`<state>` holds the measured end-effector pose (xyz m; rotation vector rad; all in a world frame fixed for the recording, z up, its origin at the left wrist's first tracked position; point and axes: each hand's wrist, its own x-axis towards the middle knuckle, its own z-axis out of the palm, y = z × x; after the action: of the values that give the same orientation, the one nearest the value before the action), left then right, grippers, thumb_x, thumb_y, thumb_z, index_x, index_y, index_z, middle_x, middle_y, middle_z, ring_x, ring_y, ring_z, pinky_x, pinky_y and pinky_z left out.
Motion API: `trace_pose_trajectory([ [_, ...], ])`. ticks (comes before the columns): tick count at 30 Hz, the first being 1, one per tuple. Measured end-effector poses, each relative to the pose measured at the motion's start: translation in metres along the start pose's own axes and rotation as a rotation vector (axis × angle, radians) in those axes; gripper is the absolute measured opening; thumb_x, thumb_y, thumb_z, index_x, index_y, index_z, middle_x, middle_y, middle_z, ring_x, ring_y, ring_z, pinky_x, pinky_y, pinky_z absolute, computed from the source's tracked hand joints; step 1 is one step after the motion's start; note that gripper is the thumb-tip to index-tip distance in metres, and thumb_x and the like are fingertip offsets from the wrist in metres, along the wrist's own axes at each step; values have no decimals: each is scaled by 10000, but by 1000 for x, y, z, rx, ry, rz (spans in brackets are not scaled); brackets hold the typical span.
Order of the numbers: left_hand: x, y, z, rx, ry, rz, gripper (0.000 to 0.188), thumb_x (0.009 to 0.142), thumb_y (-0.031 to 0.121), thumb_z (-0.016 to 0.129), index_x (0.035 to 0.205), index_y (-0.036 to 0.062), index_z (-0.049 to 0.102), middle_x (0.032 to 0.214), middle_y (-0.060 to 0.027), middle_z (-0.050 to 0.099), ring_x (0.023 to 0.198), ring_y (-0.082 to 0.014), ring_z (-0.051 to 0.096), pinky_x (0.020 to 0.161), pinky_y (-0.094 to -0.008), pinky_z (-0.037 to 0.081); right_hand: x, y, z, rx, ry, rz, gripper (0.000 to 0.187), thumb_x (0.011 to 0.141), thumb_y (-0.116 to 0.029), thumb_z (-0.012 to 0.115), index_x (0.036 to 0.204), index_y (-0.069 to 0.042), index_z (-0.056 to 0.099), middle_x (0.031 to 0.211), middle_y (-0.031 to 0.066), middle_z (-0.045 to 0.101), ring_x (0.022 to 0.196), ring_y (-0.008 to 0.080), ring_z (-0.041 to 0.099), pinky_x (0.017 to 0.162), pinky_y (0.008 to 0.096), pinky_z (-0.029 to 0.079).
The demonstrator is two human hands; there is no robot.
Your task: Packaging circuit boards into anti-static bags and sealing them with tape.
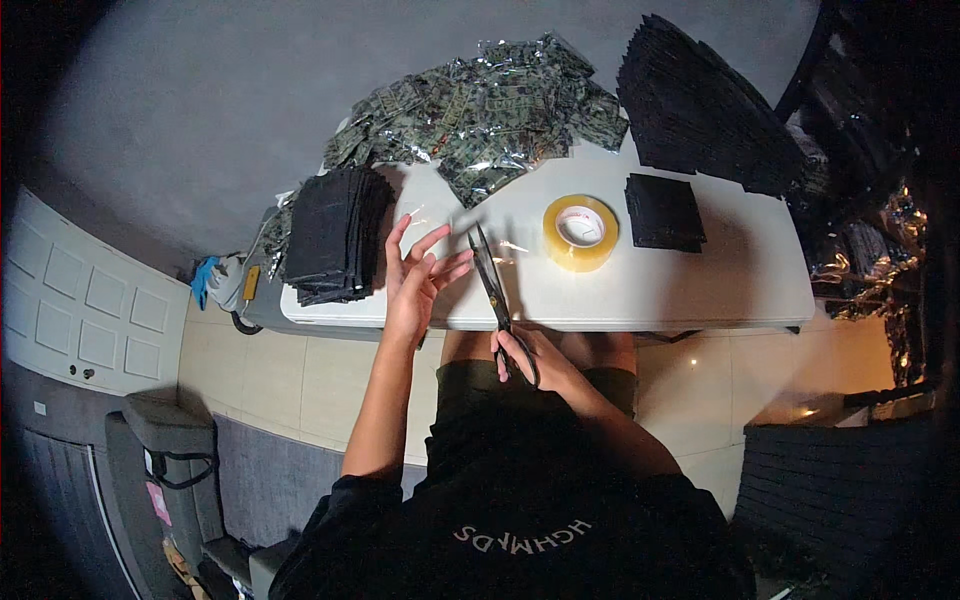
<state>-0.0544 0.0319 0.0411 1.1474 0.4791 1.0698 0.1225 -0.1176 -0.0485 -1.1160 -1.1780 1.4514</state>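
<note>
My right hand [525, 352] grips the handles of black scissors [490, 280] near the table's front edge. The blades point away from me, slightly parted at the tips. Just left of the blades my left hand [415, 285] is raised over the table, fingers spread. Small clear shiny bits show near its fingertips; I cannot tell whether any touch it. To the right of the scissors lies a roll of clear yellowish tape [562, 250]. Left of my left hand stands a stack of folded black pieces [335, 235].
The white table [740, 290] also bears a heap of camouflage-patterned items in clear plastic [480, 110] at the back. A small black pile [665, 212] and a large black stack [700, 110] are at the right. Shiny packaged goods [870, 240] stand beyond the right edge.
</note>
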Motion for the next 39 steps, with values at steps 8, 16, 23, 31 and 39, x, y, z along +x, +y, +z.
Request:
trace_pose_trajectory([
  [8, -2, 1, -6, 10, 13, -6, 690, 1108, 251, 557, 1677, 224, 167, 1582, -244, 506, 1252, -466, 684, 1055, -533, 583, 3, -4, 2, -51, 10, 15, 459, 1153, -453, 480, 1011, -31, 593, 699, 53, 652, 619, 165, 686, 618, 347, 555],
  [16, -3, 1, -5, 41, 44, -31, 700, 1105, 246, 560, 1675, 214, 154, 1575, -246, 508, 1245, -457, 690, 1046, -511, 595, 1, -5, 5, -18, 44, 52, 431, 1143, -420, 517, 984, -26, 591, 691, 51, 642, 592, 154, 670, 571, 343, 548],
  [23, -12, 9, -5, 62, 68, -30, 715, 1097, 257, 579, 1671, 198, 157, 1558, -248, 524, 1222, -452, 704, 1014, -497, 610, 3, -7, 11, -53, 54, 115, 447, 1135, -419, 536, 965, -11, 604, 657, 44, 634, 566, 153, 659, 550, 347, 544],
  [31, -14, 34, -11, 28, 57, 125, 715, 1078, 293, 575, 1668, 170, 192, 1567, -276, 520, 1177, -450, 716, 971, -502, 602, 15, -31, -9, -274, 13, 88, 444, 1097, -465, 622, 992, -34, 652, 682, 48, 673, 587, 148, 676, 567, 344, 532],
  [39, -12, 38, 4, 2, -28, 161, 766, 1066, 295, 557, 1700, 183, 141, 1633, -297, 428, 1196, -449, 705, 996, -485, 603, 12, -132, -107, -926, 334, -268, 325, 929, -280, 794, 1186, -80, 783, 826, 188, 749, 705, 317, 735, 661, 426, 555],
])
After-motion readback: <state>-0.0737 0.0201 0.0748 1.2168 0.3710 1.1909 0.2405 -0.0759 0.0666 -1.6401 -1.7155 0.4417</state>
